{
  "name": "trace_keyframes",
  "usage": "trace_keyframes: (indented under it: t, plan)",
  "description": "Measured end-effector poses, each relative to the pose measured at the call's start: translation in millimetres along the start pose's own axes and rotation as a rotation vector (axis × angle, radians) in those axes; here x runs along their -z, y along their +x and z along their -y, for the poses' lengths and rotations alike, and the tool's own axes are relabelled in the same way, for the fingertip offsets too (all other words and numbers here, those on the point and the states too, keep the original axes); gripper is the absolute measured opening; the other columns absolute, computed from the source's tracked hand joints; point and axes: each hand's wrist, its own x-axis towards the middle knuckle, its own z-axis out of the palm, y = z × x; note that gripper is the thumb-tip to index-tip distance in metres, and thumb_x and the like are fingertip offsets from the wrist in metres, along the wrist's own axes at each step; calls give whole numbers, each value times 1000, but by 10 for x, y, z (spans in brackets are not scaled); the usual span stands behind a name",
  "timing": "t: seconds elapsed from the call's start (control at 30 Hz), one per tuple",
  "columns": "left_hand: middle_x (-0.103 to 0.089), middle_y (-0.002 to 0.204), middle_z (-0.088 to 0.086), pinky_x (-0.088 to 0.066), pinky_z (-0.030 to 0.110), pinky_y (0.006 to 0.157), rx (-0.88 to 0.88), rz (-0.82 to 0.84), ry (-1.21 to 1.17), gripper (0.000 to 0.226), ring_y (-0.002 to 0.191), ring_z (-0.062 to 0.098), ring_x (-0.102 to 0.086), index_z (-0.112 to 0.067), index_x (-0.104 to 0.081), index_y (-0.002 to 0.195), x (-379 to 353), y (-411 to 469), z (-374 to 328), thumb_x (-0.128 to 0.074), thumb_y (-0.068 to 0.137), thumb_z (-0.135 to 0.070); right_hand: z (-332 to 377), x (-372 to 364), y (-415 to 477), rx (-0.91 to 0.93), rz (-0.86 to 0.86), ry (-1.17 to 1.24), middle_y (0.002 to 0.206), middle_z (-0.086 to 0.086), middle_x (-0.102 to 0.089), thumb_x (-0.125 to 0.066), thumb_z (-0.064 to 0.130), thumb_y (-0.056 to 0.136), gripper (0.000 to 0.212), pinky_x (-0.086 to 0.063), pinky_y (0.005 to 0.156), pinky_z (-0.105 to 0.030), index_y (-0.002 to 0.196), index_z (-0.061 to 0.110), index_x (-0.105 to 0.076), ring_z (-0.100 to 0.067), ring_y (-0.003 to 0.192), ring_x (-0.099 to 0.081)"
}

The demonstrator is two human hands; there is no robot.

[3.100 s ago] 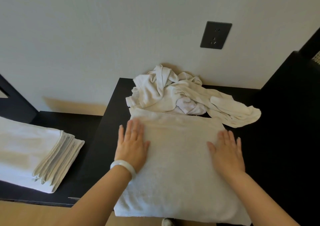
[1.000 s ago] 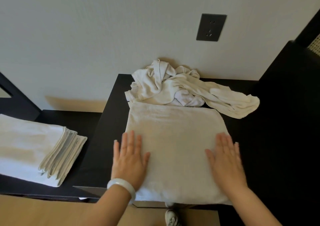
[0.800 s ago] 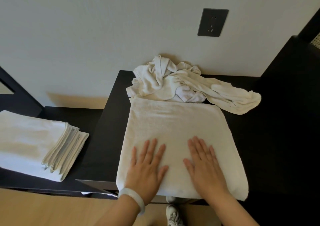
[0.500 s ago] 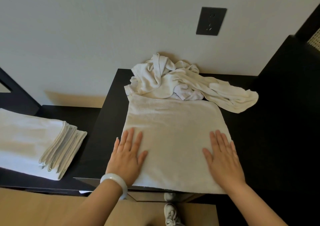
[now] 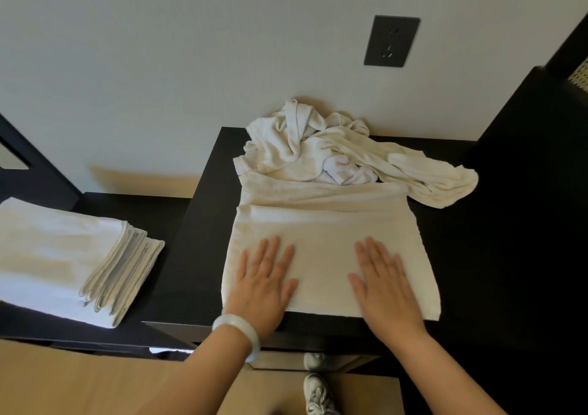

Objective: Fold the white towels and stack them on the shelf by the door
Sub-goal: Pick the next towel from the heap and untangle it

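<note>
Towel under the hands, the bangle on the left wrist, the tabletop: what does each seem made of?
Towel: soft cloth, likely cotton terry; off-white, matte, nubbly, with a soft fold ridge.
Bangle: pale, glossy, slightly translucent ring, perhaps jade or glass; cannot tell which.
Tabletop: rigid, near-black, low sheen, sharp edges; probably painted or laminated board.

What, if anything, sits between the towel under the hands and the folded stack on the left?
Nothing visible. The left hand and right hand lie flat on the towel, and only bare dark tabletop separates it from the folded stack on a lower surface. The crumpled pile lies behind the towel, off that path.
</note>
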Motion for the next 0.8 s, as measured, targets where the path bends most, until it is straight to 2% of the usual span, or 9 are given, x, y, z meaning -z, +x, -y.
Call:
trace_keyframes:
  t: [0.1,0.17,0.23,0.3,0.43,0.53,0.67,0.73,0.8]
  plan:
    - [4,164,0,0,43,122,98,-29,-36,67,151,23,0,-31,0,157,27,-183,309,4,96,-59,-504,91,-112,-24,11,57,163,11,6,0,62,94,69,10,122,-27,155,29,2,0,148,14]
    - [13,163,0,4,40,121,176,-43,-117,66,151,21,9,-34,8,155,70,-286,445,0,95,-60,-714,216,-208,-21,62,281,160,24,-8,-21,67,96,62,2,124,-28,151,38,-18,12,146,4]
    - [-3,164,1,-8,39,122,270,-59,-233,63,151,22,-3,-31,-6,156,171,-371,495,-27,101,-51,-846,354,-335,-89,71,542,144,47,-27,-57,41,94,42,-13,122,-28,134,47,-47,23,137,-13]
    - [-29,157,0,-25,41,117,341,-130,-311,60,144,22,-25,-27,-24,154,261,-436,493,-47,99,-39,-917,439,-469,-95,83,573,133,55,-31,-72,21,86,44,-17,114,-22,119,47,-60,30,128,-20]
    - [-54,120,3,-52,33,86,494,-116,-714,54,104,17,-56,-19,-40,140,382,-427,434,-63,93,-30,-896,397,-590,-57,71,510,133,56,-26,-79,19,80,49,-13,104,-7,114,49,-60,31,129,-14]
    - [-59,99,-1,-42,20,60,588,16,-804,34,83,10,-58,-15,-47,118,464,-355,376,-63,93,-33,-851,339,-601,-61,-4,498,134,49,-32,-78,18,81,44,-16,99,-2,110,47,-61,29,129,-16]
    - [-67,102,10,-52,31,74,612,114,-952,17,89,21,-64,-12,-61,100,560,-260,362,-62,94,-28,-791,291,-593,-14,-57,311,141,33,-33,-75,32,81,40,-19,113,-21,112,48,-53,19,135,-15]
    - [-66,107,15,-57,40,83,661,53,-1151,15,92,27,-66,-7,-60,103,602,-254,343,-63,94,-18,-731,238,-596,47,-69,218,141,25,-35,-67,45,82,45,-25,114,-32,124,40,-53,6,138,-22]
    - [-63,111,19,-60,40,77,727,-42,-1422,23,92,31,-67,-4,-53,113,646,-284,308,-63,92,-5,-621,205,-607,77,-55,182,140,24,-35,-65,49,83,54,-25,112,-29,134,34,-52,5,134,-25]
